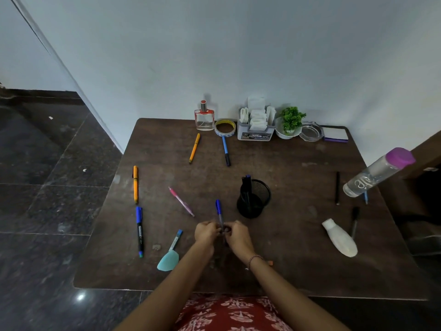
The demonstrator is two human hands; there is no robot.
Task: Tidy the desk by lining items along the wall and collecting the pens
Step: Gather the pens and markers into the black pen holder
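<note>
Hands meet low over the bench [298,235]: left hand [206,231] and right hand [236,236] both have fingers [217,230] curled round a blue-capped pen [218,210] pointing away between them. Judging by this, one firm grip should carry it tip-down into the mesh cup [254,199] just up-right of the fingers.

Bare desk [298,187] lies between the left hand [206,231] and right hand [237,235], both pinching a blue-capped pen [219,209], and the mesh cup [254,199] just to their right. A pink pen [181,201] lies slantwise on the left. Right of the cup the wood is open up to a black pen [337,187] and a white bottle [340,237]. An orange pen [194,148] and a blue pen [225,150] lie toward the wall [238,56].
</note>
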